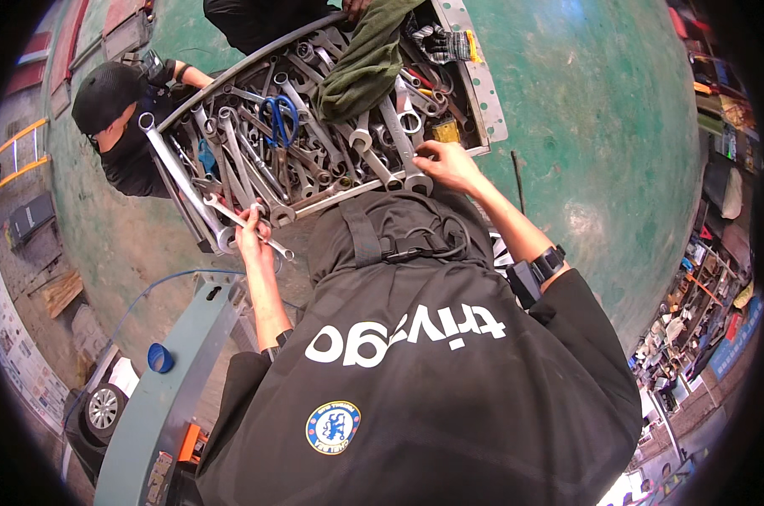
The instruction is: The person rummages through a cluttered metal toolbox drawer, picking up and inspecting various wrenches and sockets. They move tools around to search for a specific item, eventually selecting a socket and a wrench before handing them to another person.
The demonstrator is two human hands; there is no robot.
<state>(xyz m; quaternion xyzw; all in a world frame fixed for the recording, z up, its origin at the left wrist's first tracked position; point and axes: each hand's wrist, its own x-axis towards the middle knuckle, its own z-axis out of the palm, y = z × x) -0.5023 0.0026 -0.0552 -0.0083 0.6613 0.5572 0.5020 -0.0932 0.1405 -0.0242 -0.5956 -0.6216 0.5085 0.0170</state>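
Observation:
My left hand (255, 240) is closed round a slim silver combination wrench (245, 225) at the near left corner of a metal tray (314, 205). Under that corner of the tray's rim lies a longer combination wrench (179, 179). With bent fingers my right hand (451, 167) pinches the shaft of a big open-ended wrench (396, 126), whose jaw rests at the tray's near edge. Wrenches of many sizes fill the tray in a jumble. Among them lie scissors with blue handles (279, 122) and a yellow item (446, 131). A green cloth (361, 72) covers part of the heap.
A person in a black cap (108, 97) crouches left of the tray, one arm reaching to it. Another person in dark clothes (260, 21) is beyond it. Knit gloves (439, 42) lie on its far right. A grey-blue metal beam (167, 396) stands at my lower left.

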